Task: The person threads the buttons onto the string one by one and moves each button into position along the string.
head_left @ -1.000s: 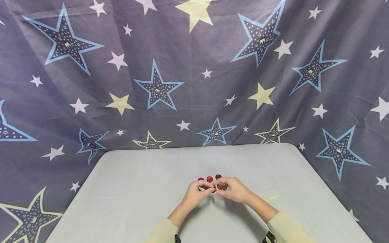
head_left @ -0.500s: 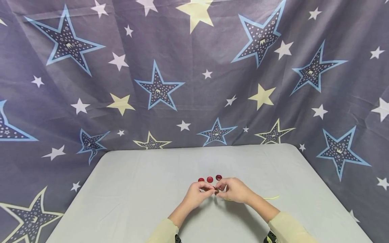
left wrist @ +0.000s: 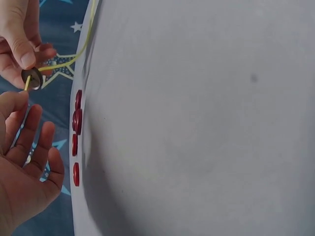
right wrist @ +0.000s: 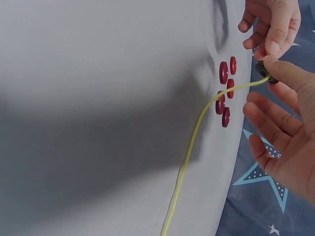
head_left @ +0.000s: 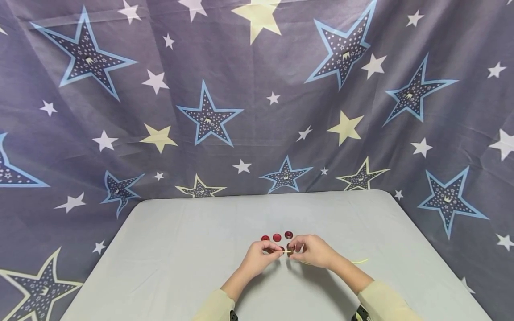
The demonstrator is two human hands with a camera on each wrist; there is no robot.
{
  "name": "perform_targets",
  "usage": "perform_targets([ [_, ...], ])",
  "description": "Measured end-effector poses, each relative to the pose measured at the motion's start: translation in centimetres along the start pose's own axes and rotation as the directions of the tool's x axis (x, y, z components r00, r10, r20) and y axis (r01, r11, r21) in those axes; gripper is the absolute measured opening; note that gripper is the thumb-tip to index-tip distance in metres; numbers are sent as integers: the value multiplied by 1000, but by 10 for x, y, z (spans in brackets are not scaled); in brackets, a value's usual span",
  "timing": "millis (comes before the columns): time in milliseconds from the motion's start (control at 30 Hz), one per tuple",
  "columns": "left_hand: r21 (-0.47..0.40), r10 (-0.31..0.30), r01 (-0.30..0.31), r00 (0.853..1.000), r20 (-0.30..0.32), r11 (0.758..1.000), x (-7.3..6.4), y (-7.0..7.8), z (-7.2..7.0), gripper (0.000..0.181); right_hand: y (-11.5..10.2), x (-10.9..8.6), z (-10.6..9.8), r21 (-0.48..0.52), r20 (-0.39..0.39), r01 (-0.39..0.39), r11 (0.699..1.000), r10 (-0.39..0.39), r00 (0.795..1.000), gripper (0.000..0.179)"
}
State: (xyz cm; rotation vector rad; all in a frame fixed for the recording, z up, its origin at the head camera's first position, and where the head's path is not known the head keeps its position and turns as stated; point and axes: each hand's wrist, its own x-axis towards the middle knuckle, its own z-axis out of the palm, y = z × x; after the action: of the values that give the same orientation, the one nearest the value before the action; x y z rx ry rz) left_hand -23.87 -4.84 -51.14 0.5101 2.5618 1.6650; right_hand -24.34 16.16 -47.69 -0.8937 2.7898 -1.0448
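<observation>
My right hand [head_left: 312,249] pinches a dark round button [left wrist: 32,78] between thumb and forefinger, slightly raised above the table. A yellow cord [right wrist: 199,120] runs through it, and a short end pokes out on the left side. That end is held between the thumb and forefinger of my left hand [head_left: 257,259], its other fingers loosely bent in the left wrist view. From the button's other side the cord trails past the right hand onto the table. Just beyond the hands lie several red buttons [head_left: 277,237], some partly covered by fingers in the head view.
A table with a pale grey cover [head_left: 192,249] spreads beneath both hands. Behind it hangs a dark cloth with stars [head_left: 249,133], which also flanks the table on both sides. The cord's far part [head_left: 360,261] lies to the right of the right forearm.
The hands have drawn slightly apart, the right one shifting right with the button. A short stretch of yellow cord now shows between them, pinched by the left hand.
</observation>
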Motion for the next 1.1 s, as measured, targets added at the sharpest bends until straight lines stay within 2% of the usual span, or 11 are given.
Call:
perform_targets([
  [233,-10,-8,8,1000,-3,1000,-2,1,-2,9,5,-5,-3,-15,-1,-6,1000,6,1000,27],
  [533,-9,-9,9,1000,0,1000,-2,-2,-4,10,10,-11,-5,-14,-12,-55,998,54,998,24],
  [767,-37,-10,10,1000,0,999,-3,-4,-3,11,15,-15,-10,2,-9,-48,999,49,999,24],
  [1100,-25,-23,24,1000,8,999,-4,-7,-2,12,25,-21,-18,1,-15,-71,997,71,997,25],
])
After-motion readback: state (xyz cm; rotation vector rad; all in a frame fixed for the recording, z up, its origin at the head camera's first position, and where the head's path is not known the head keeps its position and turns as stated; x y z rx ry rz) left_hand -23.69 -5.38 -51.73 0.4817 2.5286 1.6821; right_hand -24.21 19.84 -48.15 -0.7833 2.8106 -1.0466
